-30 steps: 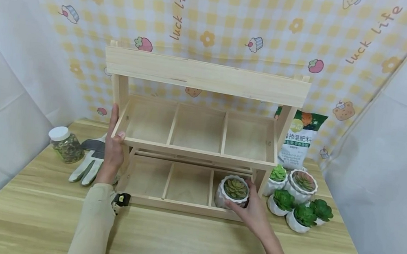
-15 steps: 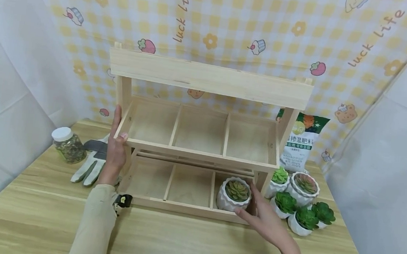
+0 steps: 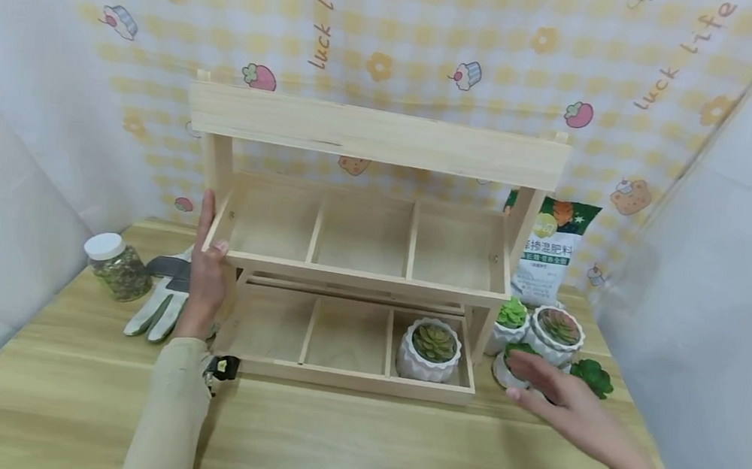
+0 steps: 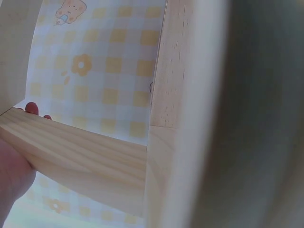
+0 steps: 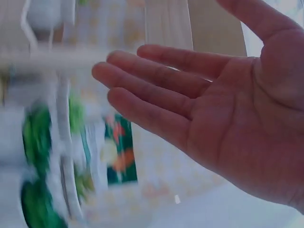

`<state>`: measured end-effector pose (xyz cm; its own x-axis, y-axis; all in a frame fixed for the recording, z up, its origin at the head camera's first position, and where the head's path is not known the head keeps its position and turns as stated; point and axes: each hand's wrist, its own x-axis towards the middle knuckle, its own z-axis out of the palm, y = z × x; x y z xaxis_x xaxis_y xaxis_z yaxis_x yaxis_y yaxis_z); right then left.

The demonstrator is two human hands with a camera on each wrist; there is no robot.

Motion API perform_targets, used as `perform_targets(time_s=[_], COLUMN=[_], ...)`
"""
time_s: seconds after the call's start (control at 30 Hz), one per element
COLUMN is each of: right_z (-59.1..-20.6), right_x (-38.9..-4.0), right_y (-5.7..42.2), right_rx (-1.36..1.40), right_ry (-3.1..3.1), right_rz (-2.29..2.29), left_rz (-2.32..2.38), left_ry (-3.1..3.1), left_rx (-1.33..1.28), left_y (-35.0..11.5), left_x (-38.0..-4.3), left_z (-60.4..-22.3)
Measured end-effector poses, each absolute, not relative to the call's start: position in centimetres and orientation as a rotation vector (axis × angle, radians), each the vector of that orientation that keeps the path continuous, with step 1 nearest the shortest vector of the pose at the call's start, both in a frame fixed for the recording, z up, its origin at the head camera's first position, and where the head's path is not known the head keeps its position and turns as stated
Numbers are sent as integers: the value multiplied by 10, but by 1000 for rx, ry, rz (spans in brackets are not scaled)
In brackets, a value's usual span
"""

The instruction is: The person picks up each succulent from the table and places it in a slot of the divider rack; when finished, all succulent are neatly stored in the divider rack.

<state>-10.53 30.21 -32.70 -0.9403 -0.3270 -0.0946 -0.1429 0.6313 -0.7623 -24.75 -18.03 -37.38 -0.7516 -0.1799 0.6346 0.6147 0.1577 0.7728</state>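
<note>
A two-tier wooden plant shelf (image 3: 379, 134) stands in the middle of the head view, each tier split into three compartments. My left hand (image 3: 208, 282) grips its left side by the upper tier. In the left wrist view fingertips (image 4: 32, 108) curl over a wooden bar. One succulent in a white ribbed pot (image 3: 427, 364) sits upright in the lower tier's right compartment. My right hand (image 3: 576, 412) hovers with nothing in it over the group of potted succulents to the right, partly hiding them. The right wrist view shows its fingers spread straight, palm visible.
Right of the shelf are a light green succulent (image 3: 513, 313), a reddish one (image 3: 558, 327) and dark green ones (image 3: 593, 376), all potted. A fertilizer bag (image 3: 544, 254) leans behind them. At left lie a lidded jar (image 3: 120, 268) and work gloves (image 3: 161, 304).
My right hand has let go of the potted succulent, leaving it in the compartment, and moved right over the other pots. My left hand keeps its grip on the shelf.
</note>
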Motion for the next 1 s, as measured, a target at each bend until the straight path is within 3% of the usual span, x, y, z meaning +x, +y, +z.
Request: perform_targets(time_s=[0.37,0.67,1.0], right_z=[-339,-371,-384], right_x=[-129,-162,-180], right_y=[368,374,373], right_rx=[-38,214,276], right_ry=[2900,2994,2986], right_rz=[-1114,-1266,-1181], left_rz=[-1651,-1667,-1650], left_ry=[-1796,-1789,-1783], left_rx=[-454,-463,-484], left_y=[-183,-186,-185], left_x=[-250,-254,-253], left_z=[-377,-381,-381])
